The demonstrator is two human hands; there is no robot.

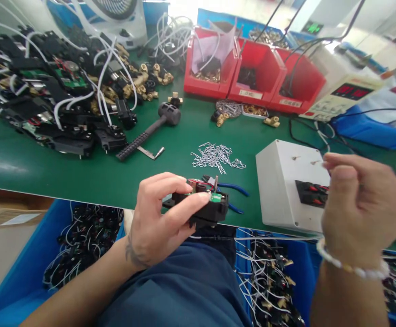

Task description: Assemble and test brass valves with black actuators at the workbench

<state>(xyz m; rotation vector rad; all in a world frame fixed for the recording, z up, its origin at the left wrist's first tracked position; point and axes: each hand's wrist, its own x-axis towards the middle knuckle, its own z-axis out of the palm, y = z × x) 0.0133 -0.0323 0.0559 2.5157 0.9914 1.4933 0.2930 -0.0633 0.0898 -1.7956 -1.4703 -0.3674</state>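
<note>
From the head view we see the left hand (157, 218) with its grip closed around a small black part (204, 206) that carries a green circuit board and red and blue wires; it sits at the near edge of the green worktop (31, 159), above a lap in blue cloth. The right hand (361, 209) is raised just right of a white box (286, 181), fingers curled and thumb pressed to forefinger in a narrow pinch; we cannot tell whether anything lies between them. A beaded bracelet (350, 268) circles that wrist. Beyond the black part we see a loose pile of small wire clips (216, 156). Farther left lies a black hammer (150, 129), and behind it a heap of black parts with white cables (58, 91) and brass fittings (143, 81). Three red bins (255, 72) stand at the back, with a white meter (344, 93) to their right. Below the worktop edge, blue crates (24, 272) hold more wired parts.
</note>
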